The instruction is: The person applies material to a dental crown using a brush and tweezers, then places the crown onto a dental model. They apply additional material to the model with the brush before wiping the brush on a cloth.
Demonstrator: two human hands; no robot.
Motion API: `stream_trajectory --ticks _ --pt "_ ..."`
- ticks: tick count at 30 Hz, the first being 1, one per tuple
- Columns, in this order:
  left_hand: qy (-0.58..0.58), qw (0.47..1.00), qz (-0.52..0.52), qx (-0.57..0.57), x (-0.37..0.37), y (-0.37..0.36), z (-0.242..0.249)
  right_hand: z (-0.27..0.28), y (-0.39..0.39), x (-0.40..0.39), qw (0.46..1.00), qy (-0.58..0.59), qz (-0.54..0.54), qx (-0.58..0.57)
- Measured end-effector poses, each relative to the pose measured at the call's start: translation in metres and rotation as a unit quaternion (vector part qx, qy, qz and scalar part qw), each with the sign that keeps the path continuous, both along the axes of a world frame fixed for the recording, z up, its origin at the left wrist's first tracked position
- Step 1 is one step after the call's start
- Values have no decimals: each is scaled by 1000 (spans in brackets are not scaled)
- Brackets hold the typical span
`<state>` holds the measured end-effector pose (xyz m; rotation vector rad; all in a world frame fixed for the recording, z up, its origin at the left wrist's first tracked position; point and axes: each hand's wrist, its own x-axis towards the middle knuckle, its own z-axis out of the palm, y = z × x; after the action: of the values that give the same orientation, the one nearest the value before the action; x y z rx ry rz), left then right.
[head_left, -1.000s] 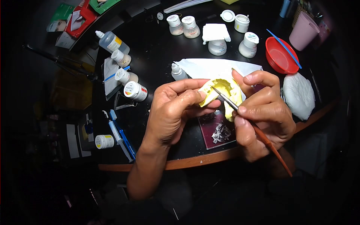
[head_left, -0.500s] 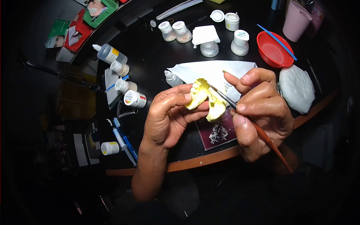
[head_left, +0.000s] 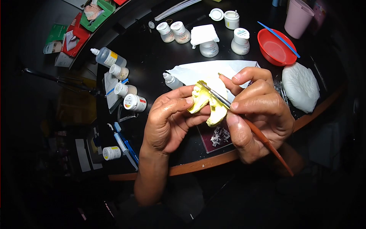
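Near the centre, my left hand point(head_left: 167, 120) holds a pale yellow, horseshoe-shaped dental model point(head_left: 216, 110) between thumb and fingers, with tooth shapes along its upper left part. My right hand point(head_left: 261, 110) is closed on a thin brush point(head_left: 263, 139) with a reddish-brown handle and a silver ferrule. The brush end lies over the upper part of the model; its very tip is hard to make out. Behind the hands is a white paper sheet point(head_left: 206, 68). Below the model, a dark red slab point(head_left: 207, 143) bears white shreds.
A small dropper bottle point(head_left: 172, 81) stands behind my left hand. Several jars, one topped by a folded white cloth point(head_left: 204, 35), stand at the back. At the right are a red bowl point(head_left: 276, 51) and a white pad point(head_left: 301, 87). Blue-handled brushes point(head_left: 126, 143) lie at left.
The brush end and my right hand have moved left, laying the brush further across the model. The whole view has shifted slightly.
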<state>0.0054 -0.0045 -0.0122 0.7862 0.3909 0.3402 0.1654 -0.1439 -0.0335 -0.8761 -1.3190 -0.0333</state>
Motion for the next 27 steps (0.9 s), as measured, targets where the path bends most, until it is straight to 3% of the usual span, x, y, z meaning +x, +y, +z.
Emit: stream_trajectory --ticks 9,12,16,20,24,27 --pt "-5 999 11 51 -2 0 0 4 1 -2 996 33 -85 -6" --pt "55 987 36 144 -3 -1 6 5 3 -3 993 59 -106 -7" --pt "59 979 83 177 -2 2 5 0 7 -1 991 92 -93 41" --pt "20 962 176 207 -4 10 3 13 -7 16 995 21 -99 -1" --pt "12 917 260 302 -6 15 7 35 -36 25 958 -113 -163 -208" --pt "47 837 299 456 -7 14 8 42 -49 36 913 -255 -177 -264"
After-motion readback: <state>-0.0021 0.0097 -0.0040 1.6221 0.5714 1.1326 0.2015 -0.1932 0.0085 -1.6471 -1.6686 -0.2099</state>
